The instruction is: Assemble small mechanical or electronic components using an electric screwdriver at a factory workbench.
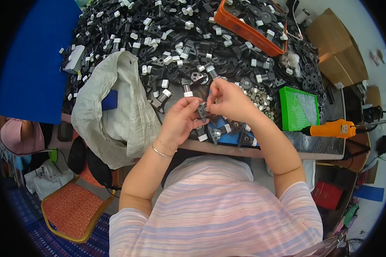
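Piece in work: a small, flat, dark plastic piece with round holes point(202, 110) is up between my fingers, over the middle of the near edge of the grey-topped desk point(321, 148); I judge it partway done.
Near edge: black fittings with pale end caps point(215, 133) lie together just below my hands; they look further along, but I cannot tell if they are finished.
Far-edge heap: a broad heap of loose black and white plastic parts point(176, 47) suggests plenty is left.
Left hand point(181, 121): half curled, thumb and fingers gripping the piece's left side.
Right hand point(231, 99): thumb and forefinger pinched closed at the piece's upper right; I cannot tell whether something tiny sits between them.
Right edge: a green openwork plastic tray point(286, 122) holds small pale bits.
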`<move>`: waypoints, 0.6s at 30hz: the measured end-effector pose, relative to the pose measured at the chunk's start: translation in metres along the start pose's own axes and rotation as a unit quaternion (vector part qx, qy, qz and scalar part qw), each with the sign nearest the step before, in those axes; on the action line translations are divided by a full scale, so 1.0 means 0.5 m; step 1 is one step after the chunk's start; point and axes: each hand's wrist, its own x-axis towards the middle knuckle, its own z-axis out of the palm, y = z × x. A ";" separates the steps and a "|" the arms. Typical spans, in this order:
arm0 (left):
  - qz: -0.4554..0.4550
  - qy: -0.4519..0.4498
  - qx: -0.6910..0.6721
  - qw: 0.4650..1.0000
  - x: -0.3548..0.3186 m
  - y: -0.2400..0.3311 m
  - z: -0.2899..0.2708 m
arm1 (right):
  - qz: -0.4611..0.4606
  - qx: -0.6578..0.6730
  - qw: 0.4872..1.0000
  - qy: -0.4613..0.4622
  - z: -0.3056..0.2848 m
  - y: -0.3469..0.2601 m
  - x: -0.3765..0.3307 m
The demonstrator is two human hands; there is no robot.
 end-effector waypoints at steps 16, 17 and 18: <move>-0.001 -0.010 0.015 1.000 -0.029 -0.018 0.028 | -0.055 -0.057 0.995 0.059 -0.052 -0.018 -0.093; -0.007 -0.015 0.019 1.000 -0.027 -0.019 0.029 | -0.071 -0.103 0.991 0.049 -0.059 -0.016 -0.113; -0.018 -0.032 0.032 0.999 -0.025 -0.021 0.037 | -0.114 -0.181 0.975 0.054 -0.062 0.000 -0.130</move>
